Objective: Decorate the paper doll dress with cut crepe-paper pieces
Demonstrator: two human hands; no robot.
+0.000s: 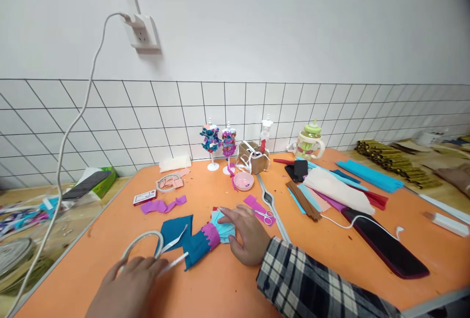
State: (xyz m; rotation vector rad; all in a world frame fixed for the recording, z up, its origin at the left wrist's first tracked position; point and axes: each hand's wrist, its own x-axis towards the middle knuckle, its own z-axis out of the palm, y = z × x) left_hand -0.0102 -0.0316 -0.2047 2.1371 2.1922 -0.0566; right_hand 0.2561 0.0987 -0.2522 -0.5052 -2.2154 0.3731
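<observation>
My right hand [245,233] lies with fingers together on a small blue crepe-paper piece [205,240] with a pink scalloped band, pressing it to the orange table [220,288]. My left hand [127,286], at the near edge, pinches the loose white end of a tape strip [175,261] that reaches the paper piece. A roll of white tape [141,242] lies just beyond that hand, next to a dark teal paper square [175,229]. Small scissors [265,216] rest on a pink paper scrap by my right fingers.
Two small dressed figures on white stands [219,146], a pink dish [243,181], a cardboard box, a baby cup [309,145], coloured paper strips [367,175] and a dark long case [385,247] fill the far and right side. A phone on a green box [88,184] lies left.
</observation>
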